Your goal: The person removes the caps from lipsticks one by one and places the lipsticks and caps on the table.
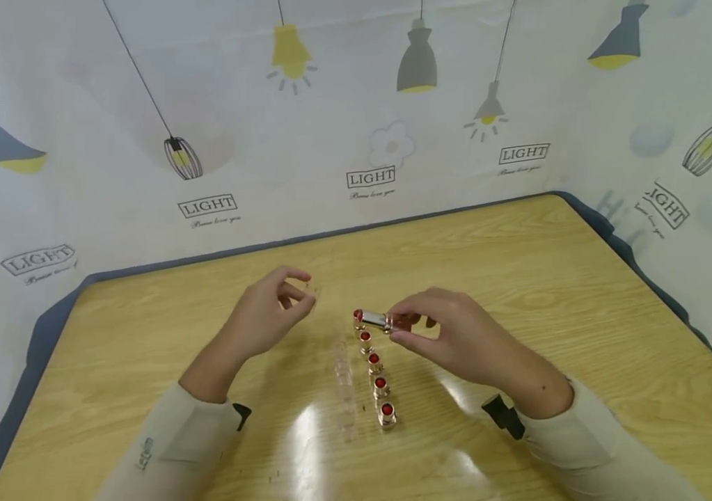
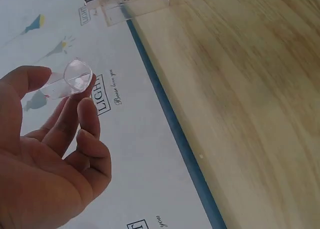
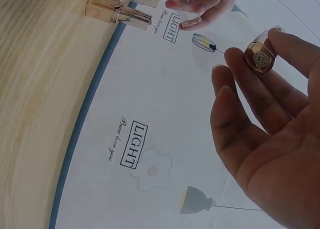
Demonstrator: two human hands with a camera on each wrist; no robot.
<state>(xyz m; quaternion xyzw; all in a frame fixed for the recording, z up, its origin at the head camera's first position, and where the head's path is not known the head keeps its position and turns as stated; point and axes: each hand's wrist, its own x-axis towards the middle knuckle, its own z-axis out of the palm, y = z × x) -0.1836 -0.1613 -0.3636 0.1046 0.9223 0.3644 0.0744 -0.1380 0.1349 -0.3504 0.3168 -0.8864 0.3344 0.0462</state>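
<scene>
My left hand (image 1: pixel 264 309) pinches a clear plastic cap (image 2: pixel 70 81) between thumb and fingers, its open end showing in the left wrist view. My right hand (image 1: pixel 459 334) holds a lipstick tube (image 1: pixel 376 320) by its base, above the table. The silvery end of the tube points left toward my other hand. In the right wrist view, a round label shows on the bottom of its gold base (image 3: pixel 261 59). Between my hands, several uncapped lipsticks (image 1: pixel 374 363) with red tips stand upright in a row. The held tube overlaps the farthest one in the head view.
Left of the standing lipsticks, a line of clear plastic caps (image 1: pixel 344 383) runs along the wooden table (image 1: pixel 161 334). A wall covering (image 1: pixel 305 125) printed with lamps rises behind the table's far edge. Black straps (image 1: pixel 503 416) sit at both wrists.
</scene>
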